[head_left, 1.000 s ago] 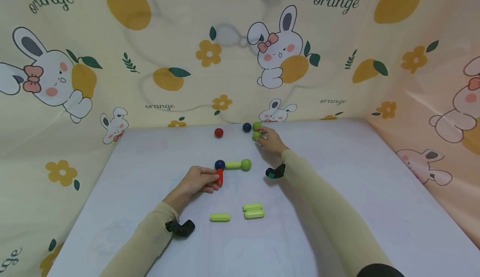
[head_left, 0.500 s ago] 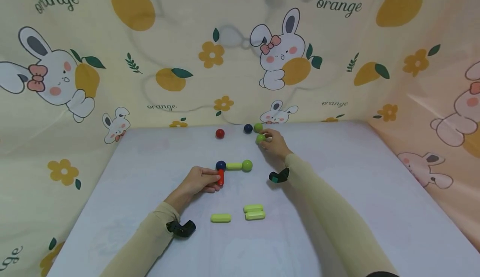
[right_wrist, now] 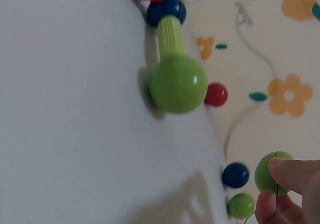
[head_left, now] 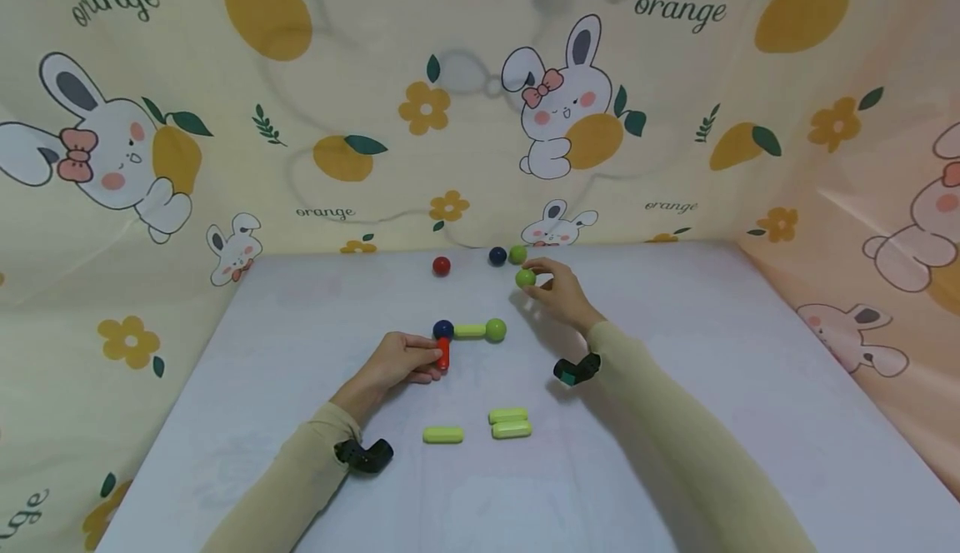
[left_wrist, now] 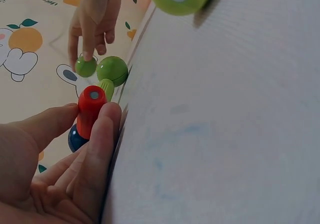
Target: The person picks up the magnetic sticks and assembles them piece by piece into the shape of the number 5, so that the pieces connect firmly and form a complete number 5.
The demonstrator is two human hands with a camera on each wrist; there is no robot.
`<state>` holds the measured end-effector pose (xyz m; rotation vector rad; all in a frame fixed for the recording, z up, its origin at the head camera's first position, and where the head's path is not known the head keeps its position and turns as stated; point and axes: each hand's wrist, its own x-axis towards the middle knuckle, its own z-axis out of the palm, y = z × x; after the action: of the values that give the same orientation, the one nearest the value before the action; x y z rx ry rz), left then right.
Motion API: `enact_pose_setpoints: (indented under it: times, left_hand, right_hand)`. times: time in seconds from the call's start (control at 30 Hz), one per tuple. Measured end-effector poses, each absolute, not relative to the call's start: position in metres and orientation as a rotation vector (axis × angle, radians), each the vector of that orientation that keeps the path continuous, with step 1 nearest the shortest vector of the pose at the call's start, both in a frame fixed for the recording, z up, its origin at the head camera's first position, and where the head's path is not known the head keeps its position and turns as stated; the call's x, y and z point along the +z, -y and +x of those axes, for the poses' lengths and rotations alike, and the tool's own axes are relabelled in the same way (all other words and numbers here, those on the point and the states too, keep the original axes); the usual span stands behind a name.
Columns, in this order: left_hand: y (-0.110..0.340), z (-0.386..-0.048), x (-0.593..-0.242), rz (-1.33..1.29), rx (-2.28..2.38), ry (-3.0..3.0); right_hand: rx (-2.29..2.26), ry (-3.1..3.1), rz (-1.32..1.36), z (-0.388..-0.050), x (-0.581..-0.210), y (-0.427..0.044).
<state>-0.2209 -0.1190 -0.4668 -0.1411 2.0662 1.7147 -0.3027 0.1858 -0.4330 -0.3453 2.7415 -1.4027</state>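
Observation:
My left hand (head_left: pixel 392 363) pinches a red magnetic rod (head_left: pixel 444 355) between thumb and fingers. The rod's far end meets a dark blue ball (head_left: pixel 443 330), and a light green rod (head_left: pixel 470 331) runs from that ball to a green ball (head_left: pixel 496 330). In the left wrist view the red rod (left_wrist: pixel 90 111) shows a metal disc on its near end. Farther back, my right hand (head_left: pixel 561 293) pinches a loose green ball (head_left: pixel 526 278) by the fingertips. The right wrist view shows this held ball (right_wrist: pixel 272 174) apart from the joined pieces.
Along the table's back lie a red ball (head_left: pixel 441 266), a dark blue ball (head_left: pixel 497 256) and another green ball (head_left: pixel 517 255). Closer to me are a single light green rod (head_left: pixel 443 435) and two more side by side (head_left: pixel 512 429). A printed cloth wall (head_left: pixel 390 203) borders the table.
My right hand has drawn the green ball away from the other back-row balls, slightly right and toward me. The left hand keeps its pinch on the red rod, and the view has shifted slightly.

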Motion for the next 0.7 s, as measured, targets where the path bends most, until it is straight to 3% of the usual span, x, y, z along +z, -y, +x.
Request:
enact_pose_setpoints:
  times: [0.7]
  left_hand:
    - [0.119, -0.220, -0.465, -0.135, 1.744, -2.043]
  right_hand:
    - [-1.328, -2.713, -0.680, -0.244, -0.415, -0.147]
